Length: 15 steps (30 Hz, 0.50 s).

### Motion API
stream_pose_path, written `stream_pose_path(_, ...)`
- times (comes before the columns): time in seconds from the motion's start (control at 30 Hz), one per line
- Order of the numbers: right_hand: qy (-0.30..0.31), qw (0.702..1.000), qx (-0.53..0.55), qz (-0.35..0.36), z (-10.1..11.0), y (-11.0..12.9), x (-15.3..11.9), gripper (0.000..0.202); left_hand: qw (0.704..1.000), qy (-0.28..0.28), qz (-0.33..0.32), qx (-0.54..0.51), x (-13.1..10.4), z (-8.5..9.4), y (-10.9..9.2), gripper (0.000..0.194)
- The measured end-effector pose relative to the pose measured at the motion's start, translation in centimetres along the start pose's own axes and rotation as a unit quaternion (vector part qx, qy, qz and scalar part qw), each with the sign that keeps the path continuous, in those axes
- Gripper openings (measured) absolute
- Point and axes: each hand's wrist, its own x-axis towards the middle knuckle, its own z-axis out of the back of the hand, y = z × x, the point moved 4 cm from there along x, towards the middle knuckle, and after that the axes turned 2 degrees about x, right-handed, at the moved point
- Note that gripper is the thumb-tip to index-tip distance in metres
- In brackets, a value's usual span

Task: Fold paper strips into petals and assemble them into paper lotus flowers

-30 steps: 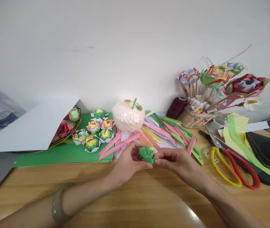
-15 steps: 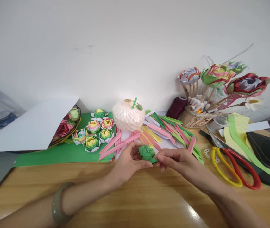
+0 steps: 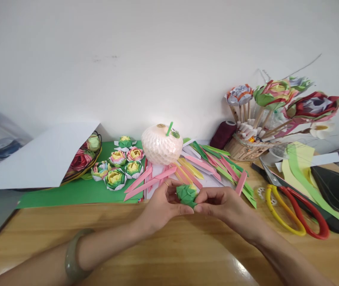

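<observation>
Between my two hands is a small green paper flower (image 3: 186,194) with a bit of yellow at its top. My left hand (image 3: 169,200) is closed round its left side, thumb along the bottom. With thumb and forefinger, my right hand (image 3: 215,200) pinches the flower's lower right edge, where a green petal sticks out. The other fingertips of both hands are partly hidden. Just behind lie folded pink paper strips (image 3: 150,183), beside yellow strips (image 3: 190,169) and green strips (image 3: 224,174).
Several finished paper flowers (image 3: 115,178) sit on green paper (image 3: 64,196) at left. A white textured round ornament (image 3: 161,145) stands behind my hands. To the right are scissors (image 3: 300,214), a black utility knife (image 3: 333,224), a thread spool (image 3: 223,134) and a pot of stemmed paper flowers (image 3: 246,149).
My right thumb and forefinger have come in closer on the flower's lower edge, and its fingers are more curled. The flower has turned slightly. My left hand has hardly moved.
</observation>
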Motion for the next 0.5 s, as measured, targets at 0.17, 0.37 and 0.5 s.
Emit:
stream_pose_path(0.17, 0.042, 0.999, 0.011, 0.007, 0.33, 0.28, -0.24, 0.034, 1.000, -0.002, 0.000, -0.005, 0.03, 0.01, -0.25, 0.046)
stream_pose_path(0.37, 0.017, 1.000, 0.021, -0.001, 0.20, 0.11, -0.17, 0.032, 1.000, -0.008, 0.000, 0.003, 0.09, 0.16, -0.18, 0.049)
stream_pose_path(0.5, -0.003, 0.999, 0.035, -0.008, 0.25, -0.04, -0.07, 0.029, 1.000, -0.012, -0.001, 0.001, 0.09, 0.16, -0.15, 0.049)
